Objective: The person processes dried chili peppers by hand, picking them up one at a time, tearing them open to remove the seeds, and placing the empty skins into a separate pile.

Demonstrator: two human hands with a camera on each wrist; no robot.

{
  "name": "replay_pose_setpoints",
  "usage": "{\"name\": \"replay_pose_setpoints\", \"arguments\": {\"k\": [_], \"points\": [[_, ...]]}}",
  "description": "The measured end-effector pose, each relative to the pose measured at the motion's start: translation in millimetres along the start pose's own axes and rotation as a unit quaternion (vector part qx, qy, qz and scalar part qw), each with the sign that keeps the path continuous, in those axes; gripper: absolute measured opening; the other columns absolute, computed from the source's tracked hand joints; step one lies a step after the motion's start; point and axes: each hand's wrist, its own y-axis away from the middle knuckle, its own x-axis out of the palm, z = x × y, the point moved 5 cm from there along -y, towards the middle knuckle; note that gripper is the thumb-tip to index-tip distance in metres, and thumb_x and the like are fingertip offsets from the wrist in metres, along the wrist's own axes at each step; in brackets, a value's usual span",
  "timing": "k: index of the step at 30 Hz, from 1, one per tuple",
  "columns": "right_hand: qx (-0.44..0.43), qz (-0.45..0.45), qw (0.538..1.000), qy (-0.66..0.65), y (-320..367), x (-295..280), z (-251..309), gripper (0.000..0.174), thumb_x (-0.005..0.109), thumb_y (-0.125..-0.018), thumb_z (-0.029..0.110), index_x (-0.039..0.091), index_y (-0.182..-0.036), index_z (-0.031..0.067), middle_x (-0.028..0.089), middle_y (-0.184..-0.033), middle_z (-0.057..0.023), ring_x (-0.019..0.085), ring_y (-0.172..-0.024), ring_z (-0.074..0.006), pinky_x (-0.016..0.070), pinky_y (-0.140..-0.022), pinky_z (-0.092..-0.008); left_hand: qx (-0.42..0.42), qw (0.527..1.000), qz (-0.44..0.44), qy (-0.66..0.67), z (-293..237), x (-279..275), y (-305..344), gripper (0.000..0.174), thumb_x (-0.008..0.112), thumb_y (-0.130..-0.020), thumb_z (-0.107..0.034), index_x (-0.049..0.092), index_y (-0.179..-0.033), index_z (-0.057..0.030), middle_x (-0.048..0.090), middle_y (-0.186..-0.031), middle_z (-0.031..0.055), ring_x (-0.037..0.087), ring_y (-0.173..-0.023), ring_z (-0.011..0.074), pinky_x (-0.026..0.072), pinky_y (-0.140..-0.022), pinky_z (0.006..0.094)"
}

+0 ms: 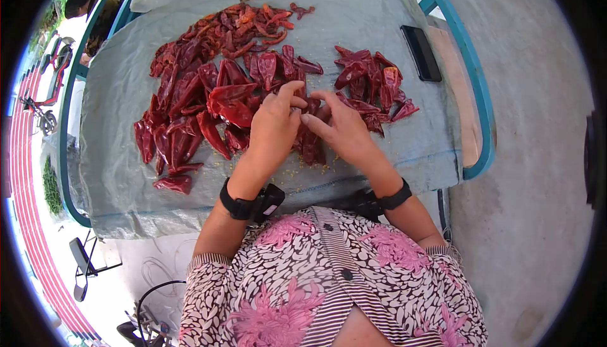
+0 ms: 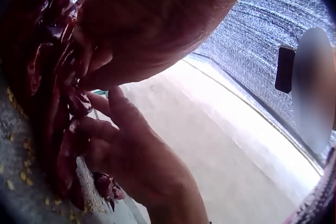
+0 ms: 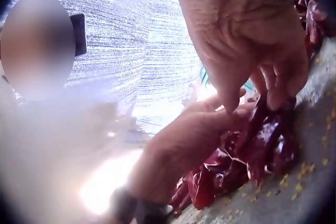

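Note:
Both bare hands meet over dark red dried peppers [image 1: 312, 148] at the middle of the cloth. In the head view the left hand [image 1: 275, 125] has its fingers bent at the upper end of these peppers, and the right hand [image 1: 346, 133] faces it from the right, thumb close to the left fingers. Seen from the right wrist, the right hand [image 3: 252, 40] pinches a glossy pepper [image 3: 270, 145], and the left hand [image 3: 181, 140] grips at its other side. In the left wrist view the left hand [image 2: 152, 24] partly hides the peppers [image 2: 50, 113] near the right hand [image 2: 142, 155].
A large heap of red peppers [image 1: 186, 91] covers the cloth's left and centre, with smaller shrivelled ones [image 1: 237, 27] behind. Another pile [image 1: 379, 81] lies right of the hands, near a black phone [image 1: 420, 53]. Yellow seeds [image 1: 293, 172] are scattered in front. A teal rail [image 1: 482, 103] borders the table.

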Motion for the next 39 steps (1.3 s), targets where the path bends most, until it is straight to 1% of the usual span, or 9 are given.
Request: {"name": "replay_pose_setpoints", "arguments": {"k": [3, 10, 19, 24, 28, 30, 34, 36, 39], "points": [[-0.026, -0.031, 0.999, 0.011, -1, 5, -5, 0.056, 0.074, -0.091, 0.039, 0.057, -0.136, 0.0093, 0.073, -0.098, -0.0140, 0.072, -0.094, -0.0337, 0.0541, -0.081, -0.0444, -0.075, 0.988, 0.034, 0.132, 0, -1, 1, 0.050, 0.062, -0.093, 0.005, 0.055, -0.140, -0.0069, 0.075, -0.105, 0.0107, 0.070, -0.090, 0.0191, 0.0548, -0.081, 0.0332], [0.057, -0.098, 0.994, 0.002, -7, 7, -13, 0.041, 0.074, -0.087, 0.031, 0.060, -0.119, 0.0088, 0.072, -0.090, -0.0153, 0.072, -0.086, -0.0339, 0.0540, -0.077, -0.0448, -0.008, 0.996, -0.034, 0.077, 4, 0, 5, 0.044, 0.058, -0.095, 0.005, 0.056, -0.138, -0.0060, 0.073, -0.107, 0.0111, 0.069, -0.091, 0.0201, 0.0546, -0.081, 0.0338], [-0.024, -0.157, 0.975, -0.154, 0, -35, -32, 0.030, 0.068, -0.086, 0.014, 0.063, -0.113, 0.0027, 0.068, -0.088, -0.0061, 0.063, -0.080, -0.0130, 0.0512, -0.073, -0.0309, 0.083, 0.991, 0.007, -0.103, -25, 1, 7, 0.040, 0.073, -0.088, -0.008, 0.065, -0.126, -0.0055, 0.073, -0.098, 0.0077, 0.060, -0.089, 0.0316, 0.0507, -0.082, 0.0424], [-0.003, -0.235, 0.963, 0.131, 20, -81, -9, 0.029, 0.073, -0.091, 0.021, 0.064, -0.115, 0.0073, 0.066, -0.087, -0.0070, 0.067, -0.078, -0.0243, 0.0521, -0.072, -0.0390, 0.107, 0.973, 0.016, -0.203, -43, 14, 6, 0.049, 0.081, -0.079, -0.017, 0.066, -0.125, -0.0067, 0.070, -0.085, 0.0072, 0.059, -0.087, 0.0304, 0.0488, -0.082, 0.0433], [-0.022, -0.183, 0.980, 0.070, 26, -71, -6, 0.034, 0.073, -0.094, 0.024, 0.064, -0.121, 0.0066, 0.067, -0.091, -0.0095, 0.067, -0.080, -0.0241, 0.0529, -0.076, -0.0384, 0.084, 0.980, 0.058, -0.173, -35, 27, 7, 0.057, 0.084, -0.076, -0.017, 0.065, -0.128, -0.0067, 0.070, -0.085, 0.0072, 0.060, -0.087, 0.0281, 0.0492, -0.082, 0.0430], [-0.094, -0.140, 0.985, 0.039, 27, -53, -2, 0.036, 0.073, -0.094, 0.023, 0.063, -0.124, 0.0063, 0.067, -0.095, -0.0110, 0.068, -0.081, -0.0248, 0.0533, -0.078, -0.0379, 0.038, 0.995, 0.040, -0.084, -39, 18, 5, 0.054, 0.083, -0.079, -0.015, 0.064, -0.129, -0.0061, 0.071, -0.088, 0.0075, 0.060, -0.088, 0.0273, 0.0497, -0.083, 0.0420], [-0.078, -0.088, 0.991, -0.066, 25, -44, 3, 0.037, 0.074, -0.094, 0.020, 0.064, -0.126, 0.0059, 0.067, -0.105, -0.0136, 0.068, -0.091, -0.0283, 0.0534, -0.083, -0.0385, -0.023, 0.991, 0.042, 0.122, -41, 10, 1, 0.045, 0.079, -0.085, -0.013, 0.065, -0.127, -0.0057, 0.072, -0.094, 0.0082, 0.061, -0.090, 0.0263, 0.0504, -0.085, 0.0405], [-0.118, -0.112, 0.985, -0.056, 21, -49, 5, 0.038, 0.075, -0.092, 0.019, 0.064, -0.126, 0.0065, 0.067, -0.109, -0.0133, 0.067, -0.097, -0.0305, 0.0530, -0.086, -0.0407, 0.022, 0.999, 0.000, 0.042, -37, 3, -3, 0.043, 0.078, -0.086, -0.014, 0.065, -0.126, -0.0064, 0.073, -0.096, 0.0083, 0.061, -0.091, 0.0274, 0.0502, -0.085, 0.0414], [-0.170, -0.235, 0.941, 0.171, 17, -68, 6, 0.038, 0.076, -0.088, 0.016, 0.066, -0.124, 0.0079, 0.068, -0.109, -0.0121, 0.064, -0.103, -0.0326, 0.0512, -0.092, -0.0444, 0.091, 0.988, -0.034, -0.120, -34, -4, -12, 0.035, 0.078, -0.085, -0.016, 0.071, -0.118, -0.0092, 0.071, -0.097, 0.0074, 0.061, -0.094, 0.0295, 0.0491, -0.086, 0.0421]]}}
